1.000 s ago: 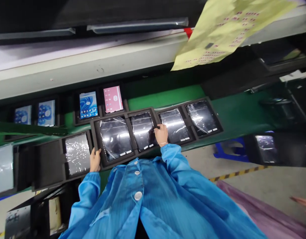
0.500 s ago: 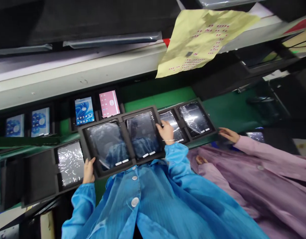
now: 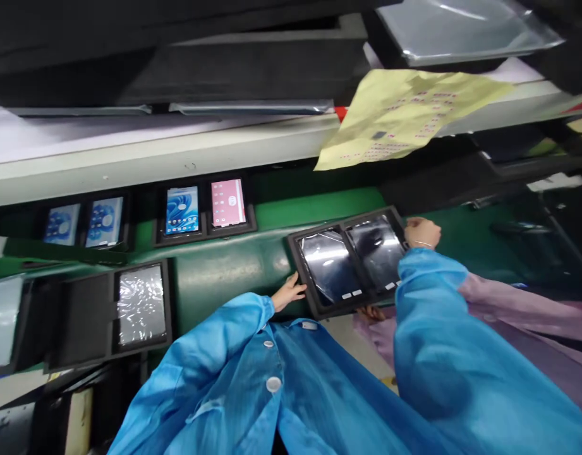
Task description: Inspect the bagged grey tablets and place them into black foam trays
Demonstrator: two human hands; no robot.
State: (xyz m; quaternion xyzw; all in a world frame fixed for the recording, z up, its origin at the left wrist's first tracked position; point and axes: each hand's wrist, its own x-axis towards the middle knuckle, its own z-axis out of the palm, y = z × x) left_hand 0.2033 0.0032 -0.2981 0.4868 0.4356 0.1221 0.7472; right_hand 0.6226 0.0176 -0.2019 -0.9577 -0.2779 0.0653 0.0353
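Observation:
I hold a black foam tray [image 3: 319, 304] between both hands, right of my chest, above the green belt [image 3: 224, 278]. In its two pockets lie dark tablets under shiny film, the left tablet [image 3: 328, 264] and the right tablet [image 3: 376, 251]. My left hand [image 3: 289, 292] grips the tray's near left edge, thumb on top. My right hand [image 3: 421, 232] is closed on its far right corner. Both arms are in blue smock sleeves.
Another person's purple sleeve [image 3: 509, 303] reaches in from the right, with a hand [image 3: 369, 313] just under the tray. A second black tray [image 3: 86, 316] with a wrapped tablet lies left. Lit tablets [image 3: 181, 210] stand at the belt's back. A yellow sheet [image 3: 404, 114] hangs from the shelf.
I have carried the two-tablet tray from in front of my chest over to the right. The tray that lay on the belt there is no longer in view.

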